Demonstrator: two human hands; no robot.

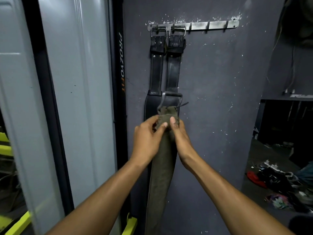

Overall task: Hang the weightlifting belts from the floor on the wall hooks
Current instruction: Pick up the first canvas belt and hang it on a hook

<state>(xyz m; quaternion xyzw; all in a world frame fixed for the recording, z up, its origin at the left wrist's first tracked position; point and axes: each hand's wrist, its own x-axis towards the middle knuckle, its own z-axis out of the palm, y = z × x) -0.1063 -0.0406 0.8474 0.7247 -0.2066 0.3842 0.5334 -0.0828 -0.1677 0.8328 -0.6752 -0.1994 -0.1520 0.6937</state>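
A metal hook rail (199, 25) is fixed high on the dark wall. Two black leather belts (156, 72) (173, 72) hang by their buckles from its two leftmost hooks, and the hooks to their right are bare. I hold an olive-brown belt (160, 175) upright in front of the hanging belts. Its metal buckle (171, 97) points up, well below the rail. My left hand (147, 141) and my right hand (179, 138) both grip the belt just under the buckle, thumbs pressed on its face. The belt's lower end runs out of view.
A grey machine frame (76, 99) with a black upright marked PROZVOFIT (121, 61) stands close on the left. To the right, the wall ends at a dark opening, with clothes and clutter (279, 184) on the floor there.
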